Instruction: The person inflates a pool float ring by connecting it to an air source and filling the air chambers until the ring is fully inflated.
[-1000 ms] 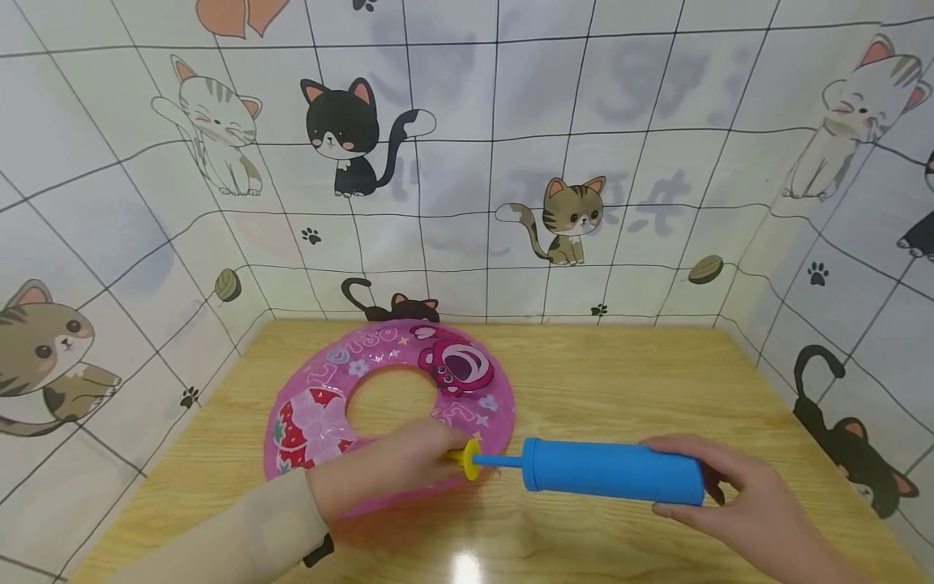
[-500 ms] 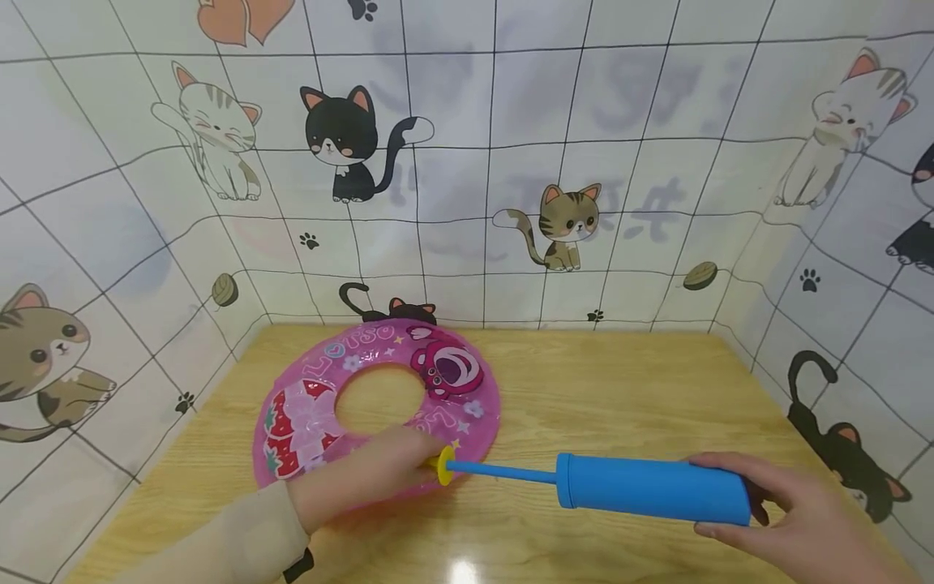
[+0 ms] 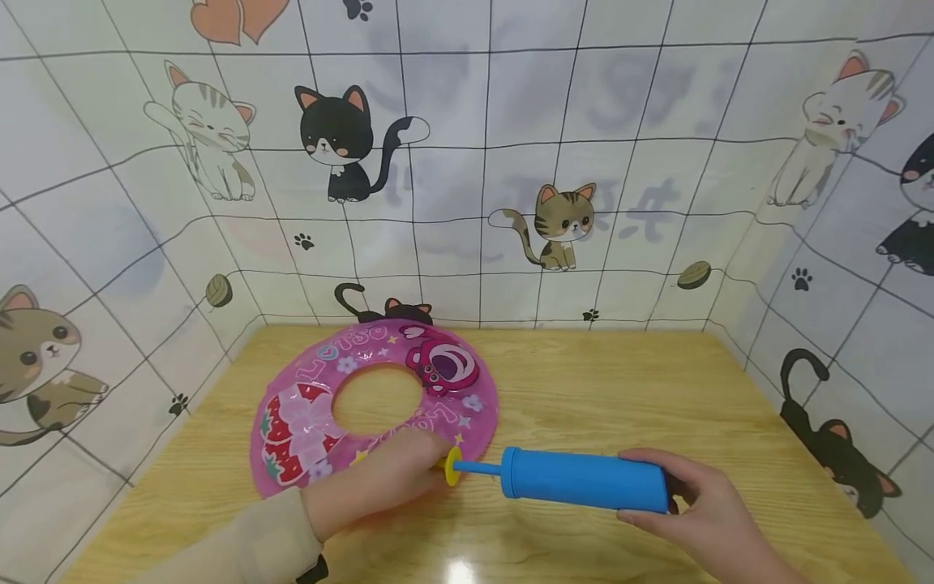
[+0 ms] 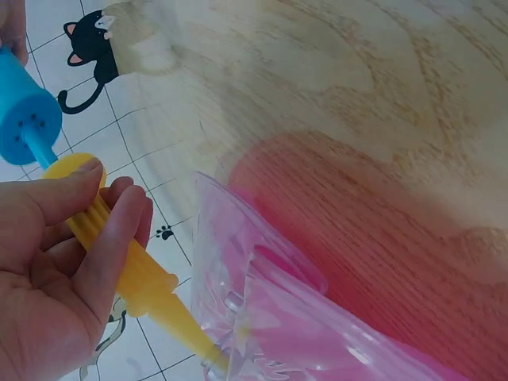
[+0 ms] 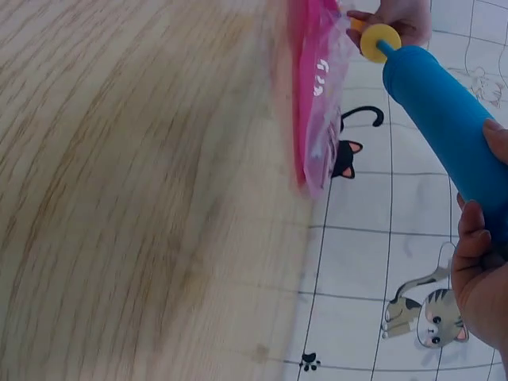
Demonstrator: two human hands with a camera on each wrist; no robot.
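A hand pump with a blue barrel [image 3: 584, 478] lies nearly level over the front of the table. My right hand [image 3: 693, 495] grips the barrel's right end, thumb below and fingers on top. From its left end a short stretch of blue rod [image 3: 477, 468] runs to the yellow handle [image 4: 119, 246], which my left hand [image 3: 412, 462] holds. In the left wrist view the handle's tapered nozzle [image 4: 190, 337] meets the clear valve of a pink swim ring [image 3: 321, 365]. The ring is printed with strawberries and a bear and looks plump, with some creases near the valve.
The wooden table [image 3: 598, 389] carries the ring on its left half. White wall sheeting [image 3: 452, 178] with grid lines and cartoon cats closes off the back and both sides.
My right hand first drew the barrel rightward, baring more of the rod, then pushed it back left, so little rod shows now. My left hand kept the yellow handle by the ring.
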